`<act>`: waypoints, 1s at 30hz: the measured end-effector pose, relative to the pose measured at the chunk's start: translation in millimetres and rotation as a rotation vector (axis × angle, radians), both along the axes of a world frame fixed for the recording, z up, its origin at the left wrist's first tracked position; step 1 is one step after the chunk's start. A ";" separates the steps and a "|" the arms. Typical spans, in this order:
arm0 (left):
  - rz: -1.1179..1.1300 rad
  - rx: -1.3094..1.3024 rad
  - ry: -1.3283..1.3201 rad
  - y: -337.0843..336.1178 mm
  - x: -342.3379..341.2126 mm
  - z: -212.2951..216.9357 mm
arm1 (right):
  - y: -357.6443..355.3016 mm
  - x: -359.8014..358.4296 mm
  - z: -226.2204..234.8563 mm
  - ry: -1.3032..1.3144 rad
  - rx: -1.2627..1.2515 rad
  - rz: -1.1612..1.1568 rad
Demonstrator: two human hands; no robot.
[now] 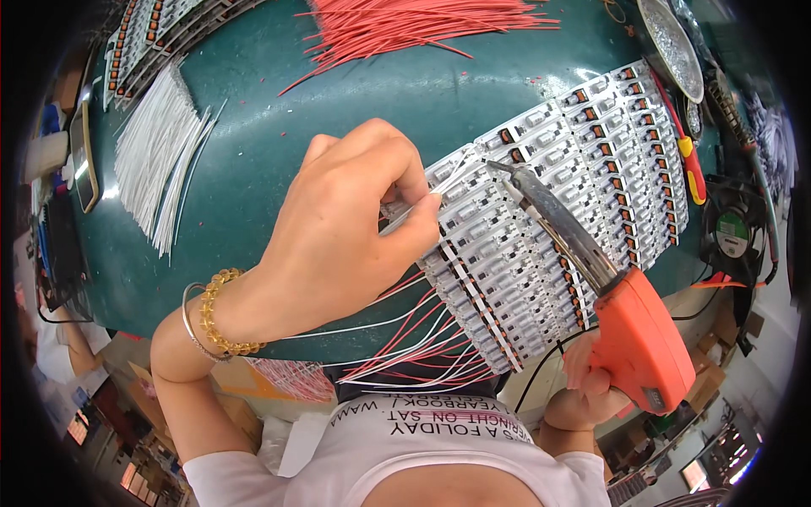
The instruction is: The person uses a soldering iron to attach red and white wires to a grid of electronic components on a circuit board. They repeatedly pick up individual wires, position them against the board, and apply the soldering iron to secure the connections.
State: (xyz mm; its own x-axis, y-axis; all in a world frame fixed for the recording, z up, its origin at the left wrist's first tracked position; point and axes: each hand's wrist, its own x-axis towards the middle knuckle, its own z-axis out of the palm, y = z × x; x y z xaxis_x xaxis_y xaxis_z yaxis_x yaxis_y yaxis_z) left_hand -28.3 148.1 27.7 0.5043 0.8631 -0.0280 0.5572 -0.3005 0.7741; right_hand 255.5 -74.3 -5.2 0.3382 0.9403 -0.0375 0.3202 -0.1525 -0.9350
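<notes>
My left hand (342,224) is closed in a pinch, with thin white wires (456,175) between thumb and fingers. Their ends lie over the upper left part of a panel of small circuit boards (541,245), which carries rows of components. My right hand (587,384) is wrapped round the handle of a red soldering gun (646,338). The gun's dark metal barrel slants up and left across the panel. Its tip is close to the wire ends; whether they touch I cannot tell. Red and white wires (414,342) trail from the panel's left side toward my body.
Loose red wires (397,29) lie at the back, and a white wire bundle (160,156) at the left. More circuit boards (156,38) are stacked behind it, near a phone (84,156). On the right are a metal dish (672,46), a red-and-yellow-handled tool (693,169) and a small fan (733,232).
</notes>
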 end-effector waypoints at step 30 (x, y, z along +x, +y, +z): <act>0.056 0.157 0.035 -14.2 10.7 -0.4 | -31.1 12.3 -9.2 0.522 0.046 -0.137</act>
